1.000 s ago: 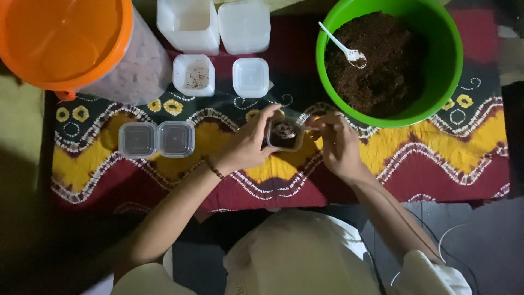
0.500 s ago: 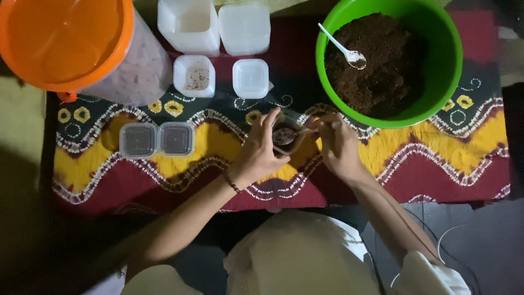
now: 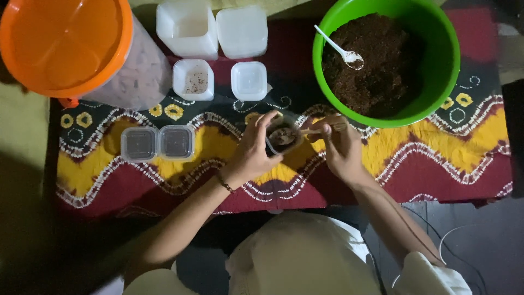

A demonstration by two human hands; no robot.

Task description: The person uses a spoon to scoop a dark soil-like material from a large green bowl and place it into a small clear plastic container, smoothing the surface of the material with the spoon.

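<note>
Fingers [image 3: 266,121] of left hand [image 3: 252,155] grip small clear cup [image 3: 283,136].
Right hand [image 3: 339,150] pinches a spoon [image 3: 312,131], its long axis level, pointing left into the cup just beside it, over patterned cloth [image 3: 436,164].

Two hands were at work, the left hand [image 3: 252,155] and the right hand [image 3: 339,150]. Between them sat one small clear tub [image 3: 282,136] with dark filling. At nine o'clock from it lay two closed filled tubs [image 3: 158,143]. Toward eleven o'clock stood two small white open cups [image 3: 221,81], and beyond them two larger white containers [image 3: 213,27]. One green bowl [image 3: 443,65] stood at two o'clock, with one white spoon [image 3: 338,49] in it. One orange-lidded jar [image 3: 71,46] stood at ten o'clock.
</note>
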